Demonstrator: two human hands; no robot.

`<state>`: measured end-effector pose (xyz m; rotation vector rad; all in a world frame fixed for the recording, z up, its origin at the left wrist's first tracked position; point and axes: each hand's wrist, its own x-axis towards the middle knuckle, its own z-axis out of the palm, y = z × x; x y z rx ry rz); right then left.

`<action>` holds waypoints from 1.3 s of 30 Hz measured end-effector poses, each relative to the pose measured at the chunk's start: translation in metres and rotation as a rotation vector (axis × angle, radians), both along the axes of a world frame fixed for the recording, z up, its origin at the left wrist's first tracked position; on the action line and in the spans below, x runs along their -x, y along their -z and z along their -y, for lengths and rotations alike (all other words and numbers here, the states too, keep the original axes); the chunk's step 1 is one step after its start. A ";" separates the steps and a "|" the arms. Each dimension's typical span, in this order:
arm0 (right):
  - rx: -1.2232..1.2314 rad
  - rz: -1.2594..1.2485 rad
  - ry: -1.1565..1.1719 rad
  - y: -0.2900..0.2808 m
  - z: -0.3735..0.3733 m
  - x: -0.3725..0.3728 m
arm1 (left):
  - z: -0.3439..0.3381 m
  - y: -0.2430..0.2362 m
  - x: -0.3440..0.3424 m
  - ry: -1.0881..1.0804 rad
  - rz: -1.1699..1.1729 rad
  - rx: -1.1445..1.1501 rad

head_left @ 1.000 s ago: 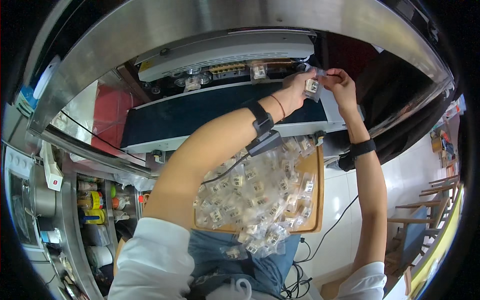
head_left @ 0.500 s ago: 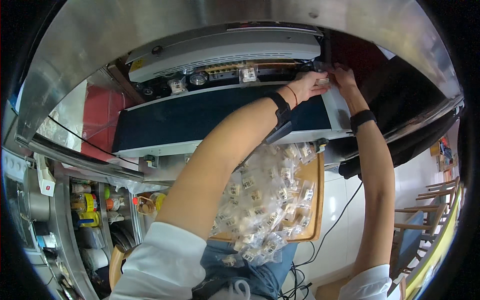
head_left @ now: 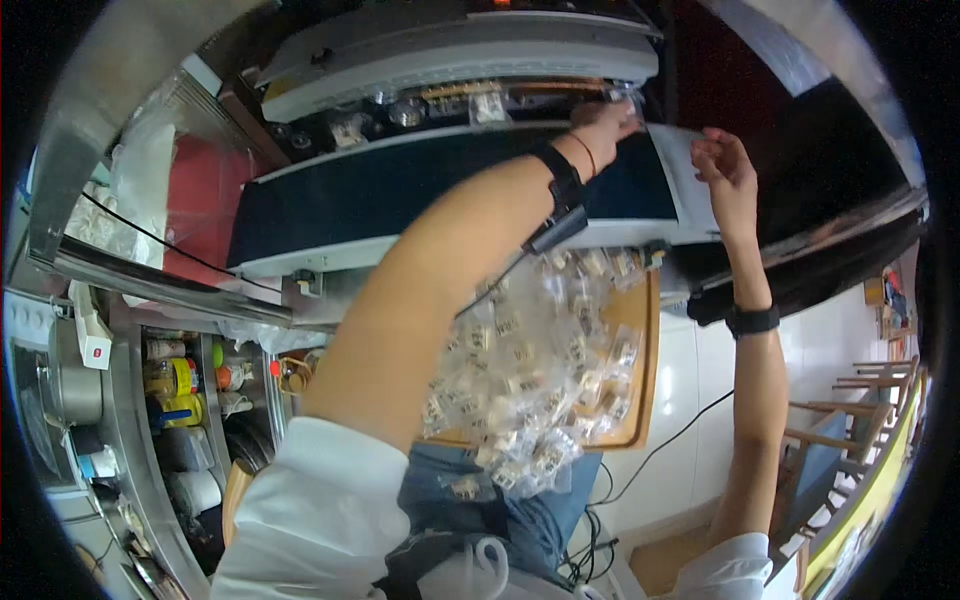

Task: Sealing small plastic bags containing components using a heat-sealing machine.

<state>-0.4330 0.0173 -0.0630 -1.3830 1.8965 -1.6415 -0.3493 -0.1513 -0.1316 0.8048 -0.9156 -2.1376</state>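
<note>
Packet at left hand by belt's far right corner, perhaps for steadying, hold unclear; right hand empty, loose.

White sleeves, black wristbands and blue jeans are worn.

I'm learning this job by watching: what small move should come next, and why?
I'd probably have the left hand guide what looks like a small clear plastic packet in between the long grey metal housing and the flat dark belt. Its fingers are at the housing's right end, two similar packets sit farther left, and the right hand appears empty.
</note>
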 end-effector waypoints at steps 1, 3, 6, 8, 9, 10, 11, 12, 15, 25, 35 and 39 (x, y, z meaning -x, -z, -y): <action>-0.006 -0.063 0.005 0.002 -0.025 -0.007 | -0.004 -0.001 0.000 0.024 -0.006 0.031; 0.020 -0.111 -0.039 0.021 -0.057 -0.025 | -0.006 -0.006 -0.013 0.027 0.006 0.081; -0.344 -0.351 -0.206 0.057 -0.103 -0.040 | -0.037 -0.031 -0.036 -0.071 0.114 0.151; -0.466 -0.356 -0.324 0.075 -0.116 -0.049 | -0.045 -0.038 -0.059 -0.062 0.162 0.223; -0.470 -0.344 -0.316 0.078 -0.117 -0.048 | -0.048 -0.043 -0.070 -0.037 0.185 0.232; -0.469 -0.399 -0.326 0.080 -0.117 -0.046 | -0.053 -0.051 -0.085 -0.014 0.210 0.239; -0.472 -0.453 -0.339 0.081 -0.121 -0.046 | -0.056 -0.058 -0.102 0.053 0.212 0.276; -0.475 -0.446 -0.340 0.082 -0.125 -0.047 | -0.057 -0.064 -0.117 0.114 0.210 0.317; -0.721 -0.361 -0.423 0.084 -0.133 -0.044 | -0.064 -0.079 -0.149 0.247 0.297 0.379; -0.552 0.262 -0.390 0.089 -0.163 -0.022 | -0.003 -0.022 -0.306 -1.012 0.484 0.665; -0.416 0.468 -0.372 0.041 -0.163 -0.046 | 0.052 -0.015 -0.335 -0.762 1.410 0.584; -0.409 0.450 -0.382 0.034 -0.171 -0.048 | 0.026 -0.030 -0.314 -0.640 1.309 0.783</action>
